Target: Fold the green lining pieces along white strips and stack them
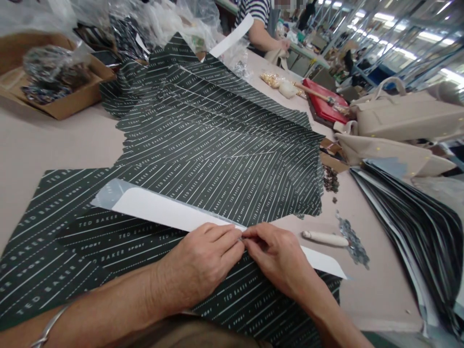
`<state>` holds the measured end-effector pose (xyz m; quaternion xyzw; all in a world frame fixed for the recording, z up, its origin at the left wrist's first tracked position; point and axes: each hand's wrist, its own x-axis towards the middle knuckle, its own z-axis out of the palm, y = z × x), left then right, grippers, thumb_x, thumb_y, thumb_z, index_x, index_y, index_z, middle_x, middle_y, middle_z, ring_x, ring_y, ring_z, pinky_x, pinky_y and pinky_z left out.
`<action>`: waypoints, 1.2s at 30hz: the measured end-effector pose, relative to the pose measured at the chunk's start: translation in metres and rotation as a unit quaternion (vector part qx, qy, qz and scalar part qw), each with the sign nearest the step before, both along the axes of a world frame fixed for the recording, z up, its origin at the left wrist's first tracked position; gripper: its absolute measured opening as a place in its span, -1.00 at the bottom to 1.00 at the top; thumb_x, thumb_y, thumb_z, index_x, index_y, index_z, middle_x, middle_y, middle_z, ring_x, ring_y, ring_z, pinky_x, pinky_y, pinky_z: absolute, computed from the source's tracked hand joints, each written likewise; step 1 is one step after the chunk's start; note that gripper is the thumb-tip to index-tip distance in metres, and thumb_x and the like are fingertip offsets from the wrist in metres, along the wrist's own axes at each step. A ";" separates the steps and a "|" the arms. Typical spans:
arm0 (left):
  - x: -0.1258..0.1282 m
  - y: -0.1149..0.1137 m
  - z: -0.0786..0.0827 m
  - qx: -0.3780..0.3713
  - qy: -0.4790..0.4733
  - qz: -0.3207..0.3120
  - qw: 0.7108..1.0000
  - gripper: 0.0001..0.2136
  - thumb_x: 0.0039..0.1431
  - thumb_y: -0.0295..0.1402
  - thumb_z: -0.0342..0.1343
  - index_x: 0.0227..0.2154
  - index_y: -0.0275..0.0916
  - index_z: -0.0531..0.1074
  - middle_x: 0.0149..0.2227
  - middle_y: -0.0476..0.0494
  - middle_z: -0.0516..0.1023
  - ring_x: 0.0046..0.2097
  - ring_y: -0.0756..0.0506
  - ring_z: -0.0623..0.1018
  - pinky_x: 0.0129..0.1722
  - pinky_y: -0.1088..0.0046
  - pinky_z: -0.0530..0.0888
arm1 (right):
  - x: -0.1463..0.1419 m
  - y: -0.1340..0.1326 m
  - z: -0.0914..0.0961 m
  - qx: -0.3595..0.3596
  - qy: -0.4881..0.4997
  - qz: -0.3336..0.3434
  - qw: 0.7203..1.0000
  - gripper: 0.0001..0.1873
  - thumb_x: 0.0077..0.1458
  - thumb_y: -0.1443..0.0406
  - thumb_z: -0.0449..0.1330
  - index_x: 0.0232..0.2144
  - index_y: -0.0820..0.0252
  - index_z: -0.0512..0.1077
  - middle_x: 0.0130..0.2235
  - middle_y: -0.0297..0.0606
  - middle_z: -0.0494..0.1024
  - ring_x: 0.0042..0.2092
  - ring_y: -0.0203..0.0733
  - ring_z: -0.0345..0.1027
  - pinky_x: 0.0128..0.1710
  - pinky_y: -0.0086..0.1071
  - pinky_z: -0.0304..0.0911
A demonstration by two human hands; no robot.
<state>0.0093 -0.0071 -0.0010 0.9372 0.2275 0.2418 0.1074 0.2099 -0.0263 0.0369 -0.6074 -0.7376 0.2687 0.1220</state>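
A dark green fabric piece (108,241) printed with white lettering and stripes lies flat in front of me. A long white strip (163,212) with a grey edge runs across it. My left hand (203,261) and my right hand (279,258) meet at the strip's near edge, fingertips pinched together on a small thing I cannot make out. More of the same printed fabric (217,135) is spread behind the strip.
A white-handled tool (324,238) and a scatter of small metal parts (353,241) lie right of my hands. Stacked dark sheets (416,227) fill the right side. Beige bags (402,116), a red tray (324,104), a cardboard box (61,92). Another person's arm (264,38) works at the far end.
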 end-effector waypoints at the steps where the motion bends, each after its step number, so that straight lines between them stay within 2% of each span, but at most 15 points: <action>1: 0.000 0.000 0.001 0.001 0.000 -0.002 1.000 -0.76 0.38 -0.48 -0.08 -0.01 -0.33 0.43 0.01 -0.20 0.53 0.07 -0.15 0.49 -0.04 0.28 0.49 | 0.002 0.000 0.002 0.001 0.009 0.007 1.000 -0.83 0.16 0.44 0.19 -0.27 0.12 0.56 -0.34 -0.33 0.63 -0.32 -0.22 0.50 -0.31 -0.38 0.35; 4: 0.000 0.001 0.002 0.011 -0.003 -0.003 1.000 -0.74 0.38 -0.49 -0.09 0.01 -0.32 0.43 0.05 -0.18 0.54 0.10 -0.14 0.49 -0.03 0.31 0.48 | 0.023 -0.003 0.011 0.037 0.037 -0.012 0.999 -0.82 0.20 0.37 0.18 -0.18 0.10 0.55 -0.30 -0.31 0.63 -0.31 -0.23 0.50 -0.30 -0.38 0.39; 7: -0.001 0.002 0.001 0.019 -0.014 -0.006 1.000 -0.74 0.38 -0.48 -0.07 0.02 -0.31 0.43 0.05 -0.16 0.55 0.10 -0.13 0.50 -0.02 0.31 0.48 | 0.071 -0.013 0.015 0.130 -0.052 -0.090 0.986 -0.77 0.28 0.22 0.13 -0.09 0.09 0.53 -0.15 -0.19 0.62 -0.16 -0.11 0.51 -0.12 -0.21 0.44; 9: -0.001 0.001 0.000 0.021 -0.021 -0.007 1.000 -0.74 0.38 -0.48 -0.06 0.02 -0.31 0.44 0.05 -0.15 0.56 0.10 -0.14 0.50 -0.02 0.30 0.48 | 0.108 -0.023 0.008 0.160 -0.139 -0.102 0.972 -0.67 0.29 0.12 0.11 -0.02 0.10 0.51 -0.02 -0.10 0.58 0.01 0.02 0.45 0.05 -0.03 0.38; 11: 0.000 0.001 0.000 0.020 -0.018 -0.007 1.000 -0.74 0.37 -0.48 -0.06 0.02 -0.32 0.44 0.04 -0.15 0.56 0.09 -0.14 0.50 -0.02 0.29 0.48 | 0.141 -0.034 -0.004 0.164 -0.177 -0.084 0.967 -0.60 0.29 0.07 0.09 0.01 0.14 0.51 0.07 -0.04 0.54 0.12 0.11 0.38 0.15 0.09 0.29; 15: 0.001 0.001 0.000 0.013 0.001 -0.004 1.000 -0.75 0.37 -0.47 -0.05 0.01 -0.30 0.45 0.03 -0.15 0.56 0.06 -0.15 0.51 -0.04 0.26 0.50 | 0.169 -0.046 -0.023 0.150 -0.151 -0.086 0.973 -0.65 0.30 0.07 0.06 -0.12 0.13 0.53 -0.03 -0.06 0.59 0.06 0.09 0.44 0.11 0.07 0.31; 18: 0.001 0.001 0.002 0.017 0.001 0.001 1.000 -0.75 0.36 -0.50 -0.05 0.00 -0.30 0.45 0.00 -0.17 0.56 0.04 -0.16 0.52 -0.05 0.25 0.51 | 0.156 -0.045 -0.015 0.193 -0.076 -0.234 0.950 -0.66 0.23 0.06 0.14 -0.09 0.14 0.47 -0.11 -0.07 0.60 -0.07 0.08 0.49 -0.01 0.04 0.37; 20: 0.001 0.002 0.003 0.017 0.007 -0.005 1.000 -0.74 0.35 -0.50 -0.06 0.01 -0.31 0.44 0.00 -0.18 0.56 0.04 -0.17 0.52 -0.06 0.25 0.52 | 0.134 -0.041 -0.001 0.282 0.066 -0.349 0.891 -0.65 0.25 0.08 0.12 -0.02 0.13 0.39 -0.11 -0.09 0.56 -0.10 0.05 0.47 -0.03 0.05 0.37; 22: 0.001 0.002 0.004 0.018 0.012 -0.009 1.000 -0.74 0.36 -0.48 -0.06 0.02 -0.31 0.43 0.00 -0.19 0.56 0.03 -0.18 0.52 -0.07 0.25 0.53 | 0.105 -0.035 0.013 0.336 0.252 -0.401 0.814 -0.74 0.28 0.14 0.06 -0.05 0.07 0.36 -0.16 -0.15 0.51 -0.15 -0.03 0.45 -0.03 0.04 0.36; 24: 0.000 0.002 0.003 0.021 0.009 -0.009 1.000 -0.75 0.36 -0.47 -0.05 0.02 -0.32 0.44 0.00 -0.19 0.56 0.04 -0.17 0.52 -0.07 0.26 0.52 | 0.073 -0.029 0.022 0.299 0.418 -0.397 0.760 -0.82 0.29 0.16 0.01 -0.21 0.04 0.37 -0.31 -0.27 0.41 -0.28 -0.13 0.39 -0.08 -0.03 0.36; 26: 0.000 0.002 0.001 0.024 0.003 -0.008 1.000 -0.75 0.37 -0.47 -0.04 0.01 -0.32 0.44 0.00 -0.17 0.56 0.04 -0.15 0.51 -0.06 0.27 0.51 | 0.043 -0.022 0.021 0.211 0.542 -0.381 0.718 -0.71 0.30 0.14 -0.02 -0.45 0.06 0.29 -0.50 -0.40 0.22 -0.46 -0.23 0.23 -0.23 -0.16 0.35; 28: 0.000 0.001 -0.002 0.028 -0.005 -0.008 1.000 -0.75 0.38 -0.46 -0.05 0.01 -0.33 0.44 0.01 -0.15 0.56 0.05 -0.14 0.50 -0.05 0.27 0.51 | 0.018 -0.016 0.014 0.147 0.627 -0.378 0.665 -0.54 0.31 0.10 -0.01 -0.61 0.10 0.07 -0.61 -0.52 -0.03 -0.60 -0.32 -0.02 -0.42 -0.32 0.25; 31: 0.000 0.000 -0.005 0.037 -0.013 -0.007 0.999 -0.75 0.40 -0.45 -0.07 0.00 -0.35 0.45 0.02 -0.14 0.56 0.07 -0.15 0.48 -0.04 0.27 0.50 | -0.005 -0.008 0.001 0.122 0.695 -0.399 0.586 -0.40 0.33 0.12 0.02 -0.64 0.13 -0.18 -0.68 -0.57 -0.22 -0.66 -0.38 -0.26 -0.54 -0.43 0.10; 33: 0.000 0.000 -0.006 0.039 -0.012 -0.003 0.999 -0.75 0.40 -0.45 -0.06 0.01 -0.36 0.44 0.03 -0.13 0.55 0.08 -0.14 0.48 -0.02 0.28 0.49 | -0.011 -0.004 -0.003 0.124 0.715 -0.403 0.558 -0.40 0.33 0.15 0.02 -0.64 0.13 -0.21 -0.70 -0.56 -0.24 -0.68 -0.38 -0.29 -0.56 -0.43 0.11; 36: 0.001 -0.002 -0.008 0.030 -0.009 0.003 0.999 -0.76 0.39 -0.45 -0.03 0.02 -0.36 0.44 0.03 -0.12 0.55 0.09 -0.13 0.47 0.00 0.29 0.48 | -0.014 -0.001 -0.006 0.130 0.723 -0.385 0.559 -0.41 0.32 0.19 0.03 -0.65 0.12 -0.20 -0.71 -0.57 -0.23 -0.70 -0.38 -0.30 -0.57 -0.43 0.12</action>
